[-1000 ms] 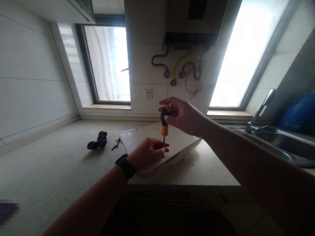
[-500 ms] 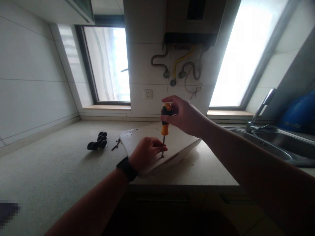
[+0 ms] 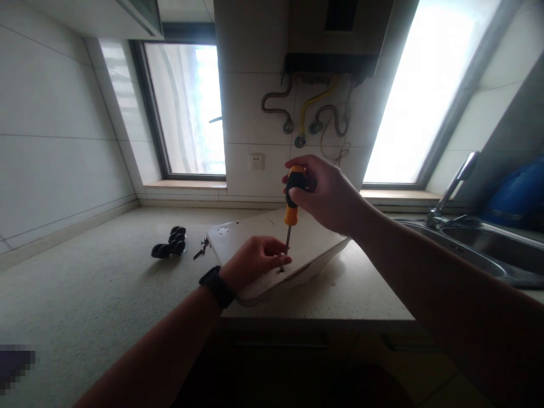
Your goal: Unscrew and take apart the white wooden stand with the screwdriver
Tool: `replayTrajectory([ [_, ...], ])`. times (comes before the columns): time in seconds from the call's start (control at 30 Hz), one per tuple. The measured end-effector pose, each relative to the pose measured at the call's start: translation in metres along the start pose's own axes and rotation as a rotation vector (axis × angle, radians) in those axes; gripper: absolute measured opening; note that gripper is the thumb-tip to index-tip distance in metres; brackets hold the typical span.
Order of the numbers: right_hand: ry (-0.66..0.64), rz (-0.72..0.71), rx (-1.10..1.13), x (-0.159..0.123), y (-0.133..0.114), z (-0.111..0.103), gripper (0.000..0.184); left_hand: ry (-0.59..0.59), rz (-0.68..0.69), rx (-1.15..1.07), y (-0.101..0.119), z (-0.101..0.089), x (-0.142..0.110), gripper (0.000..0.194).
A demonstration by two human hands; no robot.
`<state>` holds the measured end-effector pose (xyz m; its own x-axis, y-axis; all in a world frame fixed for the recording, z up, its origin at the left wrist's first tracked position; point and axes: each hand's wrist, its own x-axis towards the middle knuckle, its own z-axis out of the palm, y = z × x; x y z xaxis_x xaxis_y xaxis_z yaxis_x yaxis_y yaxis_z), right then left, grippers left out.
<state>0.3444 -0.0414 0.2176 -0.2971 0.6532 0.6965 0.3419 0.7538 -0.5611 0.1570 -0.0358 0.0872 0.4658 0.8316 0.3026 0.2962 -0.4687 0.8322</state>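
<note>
White container [image 3: 312, 241] lies upturned; hands [image 3: 325, 190] hold a screwdriver [image 3: 291, 216] above it.

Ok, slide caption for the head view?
Right hand grips screwdriver over white panel, left hand at the shaft.

White glare floods the upper-right window [image 3: 429, 96]; the upper-left window [image 3: 187, 107] glows more softly. The foreground is dim, bottom centre nearly black, the blue object [image 3: 516, 195] at far right blurred.
</note>
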Motion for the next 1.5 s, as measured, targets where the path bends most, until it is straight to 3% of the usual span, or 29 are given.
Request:
replayTrajectory([
  [0.13, 0.07, 0.017, 0.026, -0.003, 0.002, -0.01, 0.045, -0.129, 0.103, 0.317, 0.005, -0.01, -0.003, 0.032],
  [0.33, 0.17, 0.111, 0.145, -0.019, 0.011, -0.03, 0.044, -0.186, 0.198, 0.268, -0.002, -0.009, -0.003, 0.02],
  [0.63, 0.267, 0.191, 0.232, -0.07, 0.035, -0.053, 0.044, -0.087, 0.171, 0.486, -0.001, -0.004, -0.003, 0.027],
  [0.77, 0.351, 0.261, 0.278, -0.102, 0.059, -0.058, 0.043, -0.086, 0.186, 0.514, 0.0, -0.004, -0.004, 0.028],
  [0.87, 0.443, 0.345, 0.332, -0.132, 0.081, -0.062, 0.041, -0.189, 0.242, 0.447, 0.001, -0.009, -0.003, 0.029],
  [0.93, 0.48, 0.39, 0.288, -0.152, 0.098, -0.065, 0.031, -0.239, 0.272, 0.379, 0.001, -0.012, -0.003, 0.024],
  [1.03, 0.469, 0.405, 0.219, -0.176, 0.127, -0.066, 0.013, -0.203, 0.261, 0.348, -0.001, -0.012, -0.002, 0.017],
  [1.13, 0.485, 0.532, 0.252, -0.188, 0.158, -0.062, 0.012, -0.134, 0.229, 0.422, -0.001, -0.008, -0.002, 0.016],
  [1.3, 0.46, 0.681, 0.313, -0.196, 0.201, -0.054, 0.031, -0.043, 0.187, 0.524, 0.004, -0.004, -0.004, 0.02],
  [1.5, 0.541, 0.786, 0.59, -0.213, 0.222, -0.046, 0.019, -0.214, 0.194, 0.347, 0.003, -0.013, -0.003, 0.024],
])
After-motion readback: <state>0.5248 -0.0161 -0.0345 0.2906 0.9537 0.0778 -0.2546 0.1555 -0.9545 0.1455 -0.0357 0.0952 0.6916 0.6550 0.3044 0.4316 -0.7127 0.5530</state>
